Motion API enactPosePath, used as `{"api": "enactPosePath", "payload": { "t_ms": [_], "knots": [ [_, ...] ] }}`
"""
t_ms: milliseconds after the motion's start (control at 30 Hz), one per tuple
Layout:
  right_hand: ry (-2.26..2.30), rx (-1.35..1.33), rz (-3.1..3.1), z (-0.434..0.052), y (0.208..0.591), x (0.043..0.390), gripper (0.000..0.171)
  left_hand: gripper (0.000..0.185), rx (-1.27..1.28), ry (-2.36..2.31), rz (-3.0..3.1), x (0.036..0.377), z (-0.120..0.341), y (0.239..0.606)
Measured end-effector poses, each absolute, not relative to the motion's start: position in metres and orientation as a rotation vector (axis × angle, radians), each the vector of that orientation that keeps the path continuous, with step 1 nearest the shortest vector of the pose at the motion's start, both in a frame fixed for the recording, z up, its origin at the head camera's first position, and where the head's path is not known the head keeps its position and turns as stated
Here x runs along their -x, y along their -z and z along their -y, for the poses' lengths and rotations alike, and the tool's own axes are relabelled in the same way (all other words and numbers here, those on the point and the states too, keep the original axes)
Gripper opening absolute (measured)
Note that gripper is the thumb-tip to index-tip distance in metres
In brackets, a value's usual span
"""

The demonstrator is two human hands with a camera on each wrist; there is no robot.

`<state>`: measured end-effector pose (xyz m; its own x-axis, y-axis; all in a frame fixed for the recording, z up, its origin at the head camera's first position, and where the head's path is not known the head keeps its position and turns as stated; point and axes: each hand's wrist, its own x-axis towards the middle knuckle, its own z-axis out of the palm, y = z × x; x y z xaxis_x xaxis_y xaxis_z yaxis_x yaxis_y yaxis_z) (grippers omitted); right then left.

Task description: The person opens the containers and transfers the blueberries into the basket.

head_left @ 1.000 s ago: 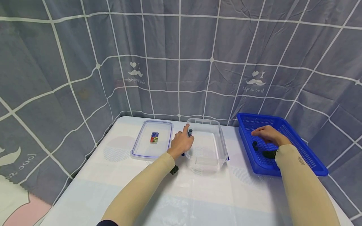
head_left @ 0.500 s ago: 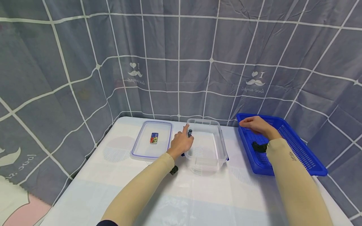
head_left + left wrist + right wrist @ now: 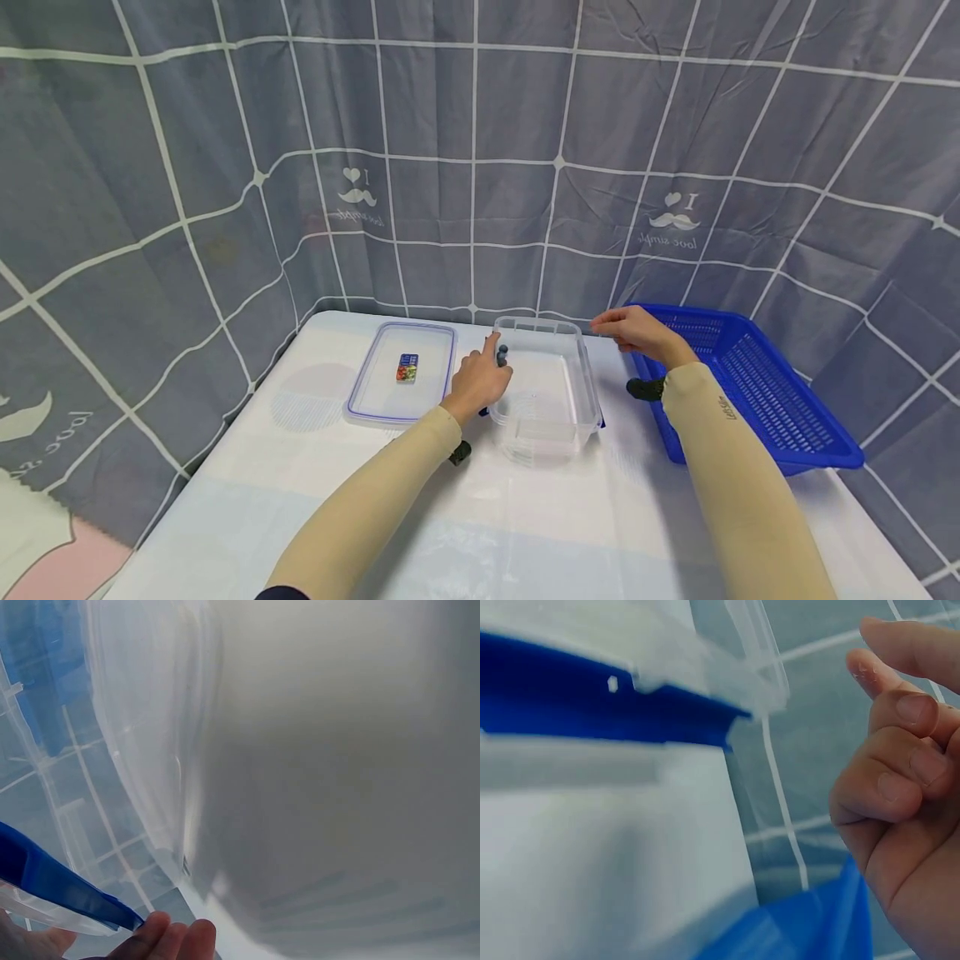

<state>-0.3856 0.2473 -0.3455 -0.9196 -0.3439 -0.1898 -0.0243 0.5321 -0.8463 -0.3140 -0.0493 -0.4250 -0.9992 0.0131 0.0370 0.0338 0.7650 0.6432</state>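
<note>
A clear plastic food container (image 3: 551, 379) with blue latches stands in the middle of the table. My left hand (image 3: 476, 379) grips its left wall, index finger along the rim; in the left wrist view the fingers (image 3: 169, 941) lie by a blue latch (image 3: 71, 892). A small blue-grey piece with rounded lobes (image 3: 502, 354) shows beside that hand. My right hand (image 3: 637, 332) hovers between the container and a blue basket (image 3: 757, 383). Three of its fingers (image 3: 900, 750) are curled, and nothing shows between the thumb and index finger in the right wrist view.
A clear lid with a blue-edged seal (image 3: 375, 379) lies flat left of the container, a colourful label (image 3: 407, 368) at its middle. Dark bands (image 3: 460, 452) sit at both wrists. A grey checked curtain (image 3: 517, 200) hangs around the white-covered table (image 3: 540, 525).
My right hand has moved left from over the blue basket toward the container's right side. The basket's near end has shifted slightly. My left hand stays at the container's wall.
</note>
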Motion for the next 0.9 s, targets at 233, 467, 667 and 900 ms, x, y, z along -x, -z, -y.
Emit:
{"api": "enactPosePath", "payload": {
  "t_ms": [233,467,667,900],
  "knots": [
    [1.411,0.371,-2.349,-0.212,0.352,0.394,0.039,0.067,0.034,1.052,2.925,0.313,0.050,0.424],
    [1.440,0.365,-2.301,-0.178,0.363,0.399,0.035,0.062,0.032,1.054,2.919,0.313,0.049,0.425],
    [1.466,0.324,-2.282,-0.159,0.378,0.403,0.035,0.057,0.022,1.036,2.927,0.315,0.047,0.425],
    [1.473,0.261,-2.281,-0.139,0.395,0.406,0.033,0.055,0.008,1.019,2.938,0.315,0.047,0.425]
  ]
}}
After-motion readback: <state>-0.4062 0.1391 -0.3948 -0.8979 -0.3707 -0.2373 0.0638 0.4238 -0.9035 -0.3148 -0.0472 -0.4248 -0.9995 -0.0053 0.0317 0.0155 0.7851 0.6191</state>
